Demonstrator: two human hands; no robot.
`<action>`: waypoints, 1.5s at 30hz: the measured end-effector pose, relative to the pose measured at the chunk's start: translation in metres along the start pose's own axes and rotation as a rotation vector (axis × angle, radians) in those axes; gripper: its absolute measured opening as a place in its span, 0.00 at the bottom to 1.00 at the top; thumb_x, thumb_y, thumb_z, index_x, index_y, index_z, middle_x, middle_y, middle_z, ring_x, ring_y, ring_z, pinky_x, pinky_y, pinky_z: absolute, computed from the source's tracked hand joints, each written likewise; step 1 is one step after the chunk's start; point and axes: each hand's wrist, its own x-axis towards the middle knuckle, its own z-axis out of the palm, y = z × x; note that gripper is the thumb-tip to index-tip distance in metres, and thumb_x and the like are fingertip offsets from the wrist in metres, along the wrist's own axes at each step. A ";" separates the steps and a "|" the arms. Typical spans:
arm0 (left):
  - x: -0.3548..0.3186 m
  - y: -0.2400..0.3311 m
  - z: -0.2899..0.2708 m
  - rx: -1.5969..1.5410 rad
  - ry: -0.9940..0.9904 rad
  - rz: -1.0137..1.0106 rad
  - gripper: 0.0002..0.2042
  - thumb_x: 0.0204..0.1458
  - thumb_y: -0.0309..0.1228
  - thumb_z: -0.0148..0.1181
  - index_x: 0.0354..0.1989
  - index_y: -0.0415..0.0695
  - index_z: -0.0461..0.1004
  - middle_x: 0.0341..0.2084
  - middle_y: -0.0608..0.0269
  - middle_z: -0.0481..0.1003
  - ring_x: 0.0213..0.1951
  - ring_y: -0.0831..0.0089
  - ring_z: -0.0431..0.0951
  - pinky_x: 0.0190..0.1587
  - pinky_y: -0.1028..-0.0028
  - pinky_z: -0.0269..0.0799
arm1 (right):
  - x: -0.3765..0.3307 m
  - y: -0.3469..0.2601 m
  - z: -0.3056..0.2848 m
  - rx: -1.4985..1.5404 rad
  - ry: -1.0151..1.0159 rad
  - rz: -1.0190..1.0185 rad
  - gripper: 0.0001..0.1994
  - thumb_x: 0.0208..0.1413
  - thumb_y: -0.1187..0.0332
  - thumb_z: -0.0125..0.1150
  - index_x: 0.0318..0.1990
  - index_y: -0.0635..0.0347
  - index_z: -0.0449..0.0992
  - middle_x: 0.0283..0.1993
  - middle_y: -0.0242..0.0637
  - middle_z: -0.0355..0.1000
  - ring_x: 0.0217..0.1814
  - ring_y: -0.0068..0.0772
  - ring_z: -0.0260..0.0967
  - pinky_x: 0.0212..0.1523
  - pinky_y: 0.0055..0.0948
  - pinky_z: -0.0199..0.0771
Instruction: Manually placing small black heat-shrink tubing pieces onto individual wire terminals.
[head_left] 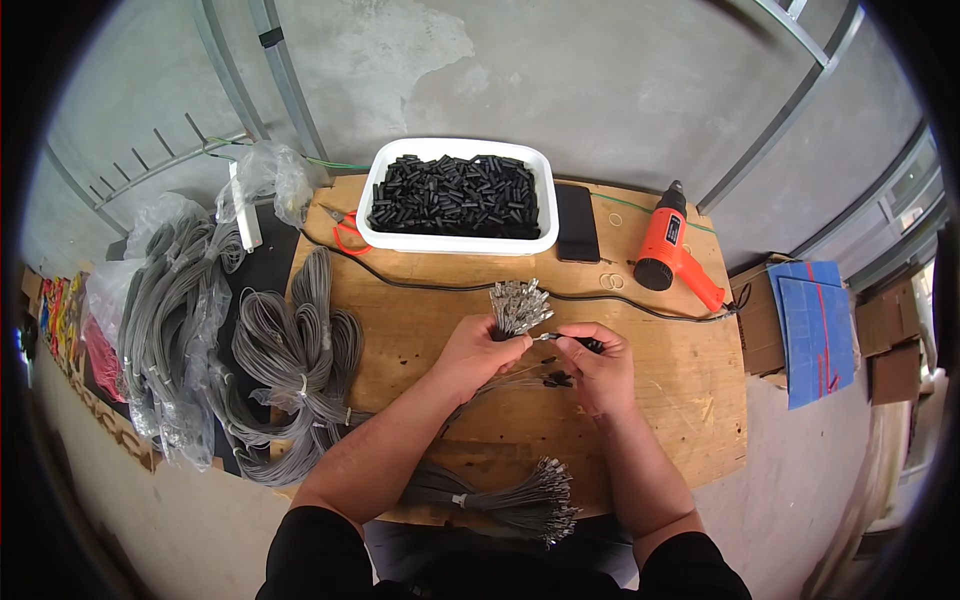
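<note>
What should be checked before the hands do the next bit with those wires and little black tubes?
1. Left hand grips the wire bundle with metal terminals: ok.
2. Right hand pinches a small black sleeve at a wire end: ok.
3. Sleeve fully seated on the terminal: cannot tell, fingers hide it.
4. White tub holds plenty of black sleeves: ok.
5. Orange heat gun lies apart from both hands: ok.
6. Heat gun switched off: cannot tell.
</note>
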 end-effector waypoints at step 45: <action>-0.005 0.001 -0.001 0.054 -0.100 -0.001 0.08 0.54 0.29 0.66 0.32 0.36 0.76 0.23 0.67 0.75 0.24 0.82 0.71 0.27 0.79 0.66 | 0.005 -0.006 -0.017 0.400 -0.167 0.348 0.10 0.63 0.66 0.61 0.43 0.64 0.76 0.33 0.35 0.76 0.21 0.17 0.57 0.18 0.15 0.52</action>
